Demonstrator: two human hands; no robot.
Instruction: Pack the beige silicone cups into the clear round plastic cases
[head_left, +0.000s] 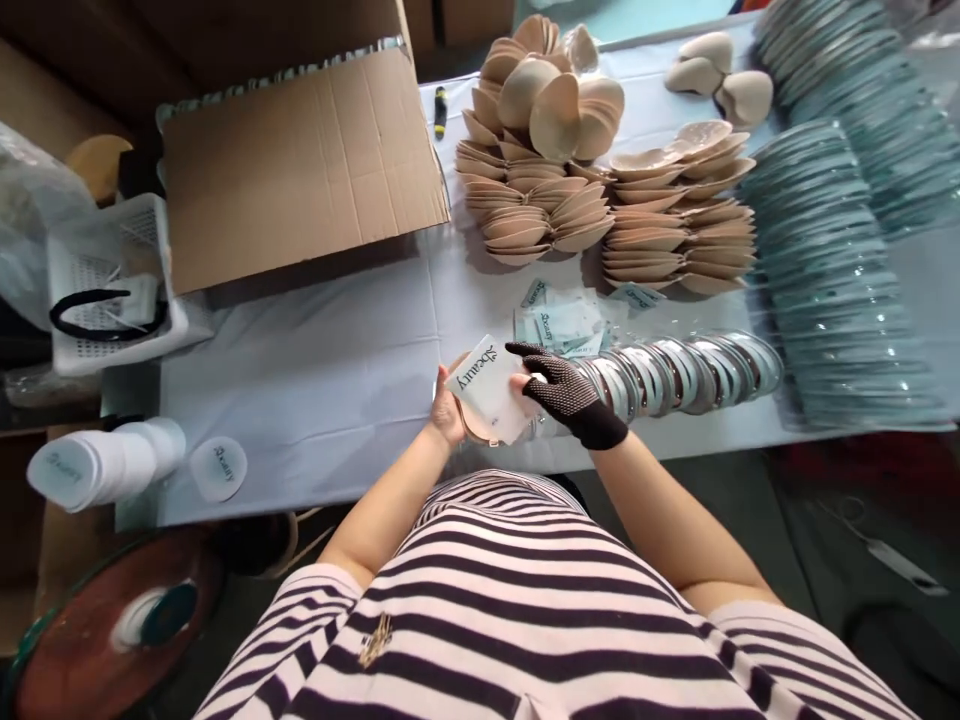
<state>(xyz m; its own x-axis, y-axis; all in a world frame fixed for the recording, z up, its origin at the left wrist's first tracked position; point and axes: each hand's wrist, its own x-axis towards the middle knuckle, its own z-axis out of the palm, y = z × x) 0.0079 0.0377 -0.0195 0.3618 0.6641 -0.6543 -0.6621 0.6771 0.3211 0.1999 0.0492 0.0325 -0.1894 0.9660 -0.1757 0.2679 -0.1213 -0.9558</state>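
Both hands meet near the body, forearms angled inward.
Bare left hand (448, 412) cups from the left; right hand (564, 392), in a dark dotted glove, has its fingers curled closed.

- Left hand (448, 412): bare, no glove.
- Right hand (564, 392): dark knit glove with pale dots, cuff at the wrist.
- Shirt (525, 610): short-sleeved, pale with dark horizontal stripes.

The word "Beauty" reads on the white card (480, 385) held at the table edge, on the small packets (559, 325) behind it, and on the round white lid (219, 468).
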